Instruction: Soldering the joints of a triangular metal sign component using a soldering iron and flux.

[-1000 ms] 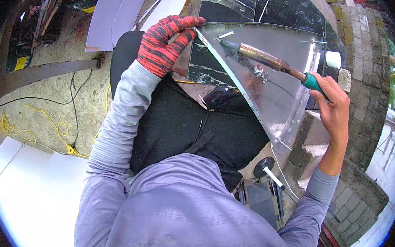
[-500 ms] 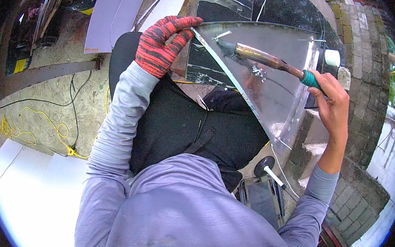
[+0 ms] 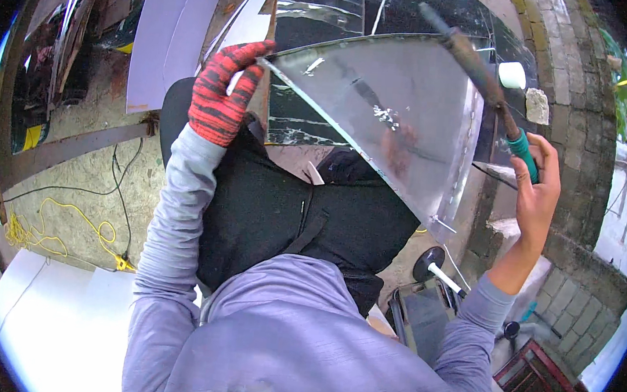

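Observation:
A shiny triangular metal sheet (image 3: 411, 78) with raised edges lies tilted above my lap. My left hand (image 3: 222, 97), in a red and black striped glove, pinches its left corner between thumb and fingers. In my bare right hand (image 3: 539, 184) is a large soldering iron (image 3: 478, 70), gripped by its green handle. The iron's blurred tip points up and left, past the sheet's far edge. Small silvery scraps (image 3: 386, 116) lie on the sheet, beside a dark reflection. A thin whitish piece (image 3: 442, 224) sits at the near right corner.
Black marble-patterned panels (image 3: 305, 114) lie beyond the sheet. To the right are a white cylinder (image 3: 512, 75), a rough stone block (image 3: 536, 107) and steps. A black disc with a white handle (image 3: 429, 264) stands near my right knee. Yellow cord (image 3: 69, 210) coils on the left floor.
My right hand has lifted the soldering iron off the sheet and swung its tip up and to the right. The sheet and my left hand have shifted slightly left in view.

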### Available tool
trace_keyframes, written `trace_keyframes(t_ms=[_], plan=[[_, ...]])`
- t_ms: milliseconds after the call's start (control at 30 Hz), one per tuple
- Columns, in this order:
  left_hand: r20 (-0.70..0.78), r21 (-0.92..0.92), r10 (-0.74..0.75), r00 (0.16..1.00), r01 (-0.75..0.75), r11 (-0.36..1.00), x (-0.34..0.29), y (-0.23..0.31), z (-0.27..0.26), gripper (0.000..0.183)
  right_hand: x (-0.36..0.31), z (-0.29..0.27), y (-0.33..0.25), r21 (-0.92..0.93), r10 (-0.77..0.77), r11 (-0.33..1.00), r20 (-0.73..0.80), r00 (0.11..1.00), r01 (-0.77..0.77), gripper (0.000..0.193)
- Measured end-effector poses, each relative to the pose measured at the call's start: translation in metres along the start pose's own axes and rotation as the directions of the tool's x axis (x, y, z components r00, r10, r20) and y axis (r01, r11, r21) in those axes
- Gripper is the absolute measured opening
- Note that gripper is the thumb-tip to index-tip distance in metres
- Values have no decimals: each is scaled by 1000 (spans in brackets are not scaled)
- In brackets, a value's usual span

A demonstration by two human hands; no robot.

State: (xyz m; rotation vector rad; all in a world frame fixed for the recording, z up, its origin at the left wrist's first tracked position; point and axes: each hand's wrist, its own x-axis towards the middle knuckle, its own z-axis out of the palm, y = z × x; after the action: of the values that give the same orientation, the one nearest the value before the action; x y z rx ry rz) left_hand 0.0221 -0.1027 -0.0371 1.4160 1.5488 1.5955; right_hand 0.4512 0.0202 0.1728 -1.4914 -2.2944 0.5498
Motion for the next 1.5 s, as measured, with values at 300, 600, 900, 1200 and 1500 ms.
trace_keyframes(t_ms=[300,600,900,1200,1500], plan=[[147,299,191,970,-228,927,55,62,11,24,-44,1,67,257,213,958,-337,917,-128,36],[222,402,82,972,-167,900,57,59,29,15,-28,8,142,195,370,927,-596,712,-319,37],[51,290,22,998,-36,956,33,40,5,30,3,13,205,16,350,877,-706,615,-481,45],[-53,603,8,999,26,797,-17,-34,-70,35,73,29,238,92,555,739,-645,525,-668,46],[-19,769,-67,998,57,636,-24,-27,-65,29,83,48,236,156,659,655,-598,457,-740,54]])
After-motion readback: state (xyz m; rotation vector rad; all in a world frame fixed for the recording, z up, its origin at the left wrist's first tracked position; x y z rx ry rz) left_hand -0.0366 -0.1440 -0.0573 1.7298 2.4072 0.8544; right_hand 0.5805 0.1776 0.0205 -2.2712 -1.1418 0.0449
